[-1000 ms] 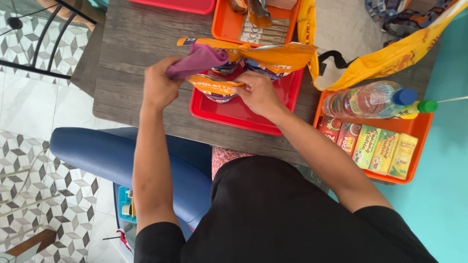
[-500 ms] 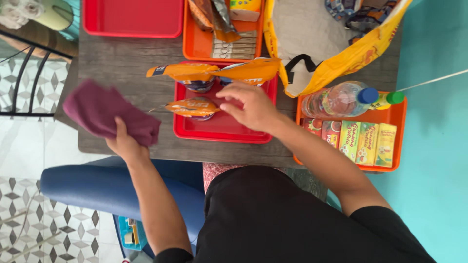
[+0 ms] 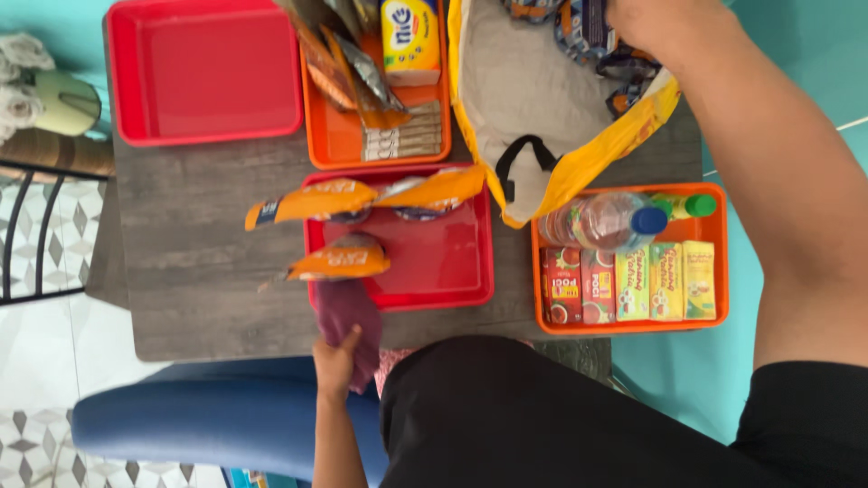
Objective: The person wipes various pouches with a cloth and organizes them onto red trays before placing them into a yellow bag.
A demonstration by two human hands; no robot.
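Tray [image 3: 203, 136], red and bare, lies far up and left of the left hand [image 3: 336, 360], at the table's [image 3: 199, 289] far corner. The left hand sits at the table's near edge, fingers clenched on a purple cloth [image 3: 348, 316]; the cloth runs up from the thumb to touch the near rim of a red middle tray [image 3: 434, 280]. Just above the hand, an orange packet [image 3: 339, 260] lies across that tray's left rim. Two more orange packets [image 3: 362, 197] lie higher up along the far rim, over some cups that are largely hidden. Beyond them, further from the hand, an orange tray [image 3: 330, 145] holds sachets [image 3: 402, 140], foil wrappers and a yellow box [image 3: 410, 41].

Right of that tray an open yellow bag [image 3: 579, 154] with a black handle rests on the table. The right hand [image 3: 642, 18] reaches to the bag's far end at the top edge of the view, among patterned wrappers; its fingers are cut off by the frame, so I cannot tell whether it grips anything. Below the right forearm, a second orange tray [image 3: 538, 298] carries a clear bottle [image 3: 601, 221] with a blue cap, a green-capped bottle [image 3: 683, 206] beside it, and a row of juice cartons [image 3: 633, 282] nearer the body. A blue chair [image 3: 199, 425] shows below the left hand.
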